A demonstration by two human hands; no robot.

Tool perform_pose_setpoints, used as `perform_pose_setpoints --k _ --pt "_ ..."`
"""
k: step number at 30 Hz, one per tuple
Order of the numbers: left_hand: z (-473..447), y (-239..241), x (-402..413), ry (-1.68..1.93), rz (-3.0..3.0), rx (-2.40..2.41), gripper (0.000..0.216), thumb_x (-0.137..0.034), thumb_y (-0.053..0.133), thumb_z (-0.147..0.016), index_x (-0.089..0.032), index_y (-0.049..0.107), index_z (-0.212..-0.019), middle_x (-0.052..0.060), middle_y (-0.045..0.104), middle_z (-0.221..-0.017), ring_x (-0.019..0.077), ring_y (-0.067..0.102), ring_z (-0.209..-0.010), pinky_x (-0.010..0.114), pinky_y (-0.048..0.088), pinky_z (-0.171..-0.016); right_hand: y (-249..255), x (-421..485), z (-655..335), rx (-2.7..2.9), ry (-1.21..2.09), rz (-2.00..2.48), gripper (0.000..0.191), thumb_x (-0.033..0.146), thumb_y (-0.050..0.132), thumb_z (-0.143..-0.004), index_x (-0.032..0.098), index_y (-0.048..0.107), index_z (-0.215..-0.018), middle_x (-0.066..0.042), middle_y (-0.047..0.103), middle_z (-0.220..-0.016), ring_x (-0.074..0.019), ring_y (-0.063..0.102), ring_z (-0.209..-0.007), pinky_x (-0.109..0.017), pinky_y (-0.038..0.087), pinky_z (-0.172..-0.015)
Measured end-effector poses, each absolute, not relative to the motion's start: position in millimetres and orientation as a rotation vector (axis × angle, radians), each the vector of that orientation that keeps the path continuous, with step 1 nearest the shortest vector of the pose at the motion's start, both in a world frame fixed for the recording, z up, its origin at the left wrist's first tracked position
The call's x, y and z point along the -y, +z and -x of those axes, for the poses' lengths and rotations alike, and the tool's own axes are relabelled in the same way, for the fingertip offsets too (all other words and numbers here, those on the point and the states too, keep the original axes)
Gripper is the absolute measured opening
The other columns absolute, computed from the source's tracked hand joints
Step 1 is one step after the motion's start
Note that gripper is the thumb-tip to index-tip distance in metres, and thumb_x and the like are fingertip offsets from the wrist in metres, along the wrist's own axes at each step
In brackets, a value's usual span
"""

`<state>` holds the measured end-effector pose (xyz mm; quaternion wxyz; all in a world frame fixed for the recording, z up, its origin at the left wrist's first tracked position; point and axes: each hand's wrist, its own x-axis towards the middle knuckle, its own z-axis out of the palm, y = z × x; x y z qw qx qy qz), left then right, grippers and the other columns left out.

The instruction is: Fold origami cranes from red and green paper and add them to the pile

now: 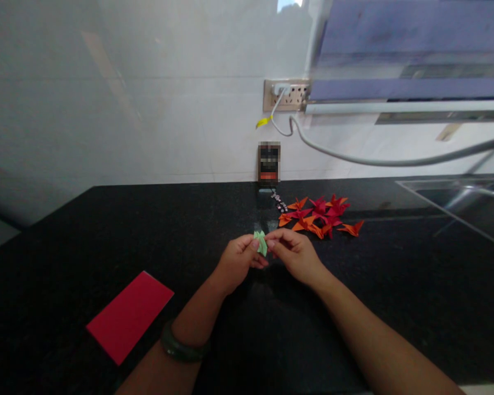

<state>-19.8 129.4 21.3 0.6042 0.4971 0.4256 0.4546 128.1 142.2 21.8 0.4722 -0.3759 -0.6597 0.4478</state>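
Over the middle of the dark countertop, a small piece of folded light green paper (261, 243) is held up between both hands. My left hand (237, 262) pinches its left side, the thumb lying on the front. From the right, my right hand (298, 255) has thumb and forefinger closed at the paper's right edge. Just beyond the right hand lies a cluster of folded paper cranes (304, 224), several of them in orange and red. To the left of my left forearm, a red rectangular packet or stack of paper (131, 315) rests flat.
A phone with a blurred screen (269, 163) leans upright against the wall, a beaded strap (278, 202) beside it. A white cable (353, 160) runs from the wall socket (285, 96) to the right. At the far right is a sink (469, 200) set into the black countertop (57, 247).
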Motion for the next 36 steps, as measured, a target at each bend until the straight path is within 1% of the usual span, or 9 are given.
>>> perform_pose_setpoints --k 2,5,9,14,18,24,27,31,36 --pt "19 21 -129 1.011 -1.146 -0.988 0.032 -0.044 0.055 -0.072 -0.012 0.058 -0.076 0.0 0.059 -0.056 0.0102 0.057 -0.048 0.02 0.044 -0.046 18 -143 -127 1.59 1.088 0.905 0.011 0.025 0.059 -0.072 0.018 0.058 -0.08 0.002 0.054 -0.062 -0.009 0.049 -0.054 -0.022 0.04 -0.051" --pt "19 20 -129 0.977 -1.149 -0.986 0.03 -0.043 0.054 -0.074 -0.013 0.056 -0.073 -0.001 0.056 -0.051 0.0096 0.056 -0.043 0.019 0.043 -0.043 12 -144 -127 1.64 1.024 0.904 0.013 0.024 0.058 -0.073 0.019 0.057 -0.084 0.004 0.048 -0.059 -0.0078 0.044 -0.05 -0.021 0.037 -0.048" --pt "19 21 -129 0.982 -1.128 -0.968 0.028 -0.039 0.056 -0.073 -0.011 0.058 -0.076 0.0 0.058 -0.055 0.0089 0.057 -0.046 0.018 0.044 -0.045 10 -145 -129 1.766 0.852 0.92 0.014 0.02 0.054 -0.075 0.018 0.059 -0.088 0.003 0.049 -0.06 -0.0078 0.043 -0.05 -0.021 0.037 -0.049" --pt "19 21 -129 0.988 -1.091 -0.968 0.028 -0.037 0.063 -0.068 -0.011 0.061 -0.079 0.002 0.061 -0.063 0.0095 0.059 -0.053 0.019 0.047 -0.05 12 -145 -131 1.841 0.677 0.959 0.012 0.016 0.053 -0.075 0.018 0.058 -0.086 0.002 0.051 -0.063 -0.0088 0.046 -0.053 -0.021 0.038 -0.05" --pt "20 19 -130 0.96 -1.071 -0.952 0.031 -0.04 0.062 -0.068 -0.011 0.062 -0.078 0.003 0.062 -0.065 0.0096 0.059 -0.053 0.019 0.047 -0.051 16 -144 -131 1.902 0.602 0.927 0.016 0.015 0.053 -0.075 0.019 0.056 -0.091 0.001 0.052 -0.067 -0.0091 0.048 -0.056 -0.02 0.039 -0.051" --pt "21 15 -131 0.973 -1.008 -0.93 0.033 -0.043 0.061 -0.069 -0.011 0.062 -0.077 0.002 0.061 -0.063 0.0093 0.059 -0.054 0.019 0.048 -0.052 22 -144 -136 2.029 0.433 0.869 0.01 0.014 0.052 -0.077 0.019 0.056 -0.085 0.0 0.051 -0.068 -0.0101 0.049 -0.061 -0.021 0.039 -0.056" --pt "21 16 -131 0.953 -1.03 -0.958 0.033 -0.043 0.062 -0.068 -0.011 0.063 -0.076 0.002 0.061 -0.06 0.009 0.058 -0.052 0.018 0.047 -0.05 25 -144 -139 2.097 0.407 0.879 0.006 0.014 0.051 -0.078 0.018 0.054 -0.08 0.0 0.051 -0.069 -0.0105 0.049 -0.063 -0.022 0.039 -0.058" --pt "22 18 -130 0.924 -1.105 -1.011 0.033 -0.042 0.062 -0.068 -0.01 0.063 -0.074 0.001 0.059 -0.054 0.0086 0.056 -0.049 0.017 0.045 -0.047 28 -143 -140 2.182 0.458 0.912 0.007 0.012 0.051 -0.076 0.018 0.052 -0.076 0.0 0.052 -0.071 -0.0106 0.048 -0.064 -0.021 0.038 -0.059" --pt "22 18 -129 0.903 -1.12 -1.027 0.031 -0.041 0.061 -0.068 -0.01 0.063 -0.072 0.001 0.058 -0.054 0.0086 0.055 -0.046 0.017 0.044 -0.045 29 -141 -141 2.195 0.567 0.938 0.012 0.011 0.05 -0.076 0.019 0.054 -0.084 0.001 0.054 -0.071 -0.0104 0.049 -0.063 -0.021 0.038 -0.057"
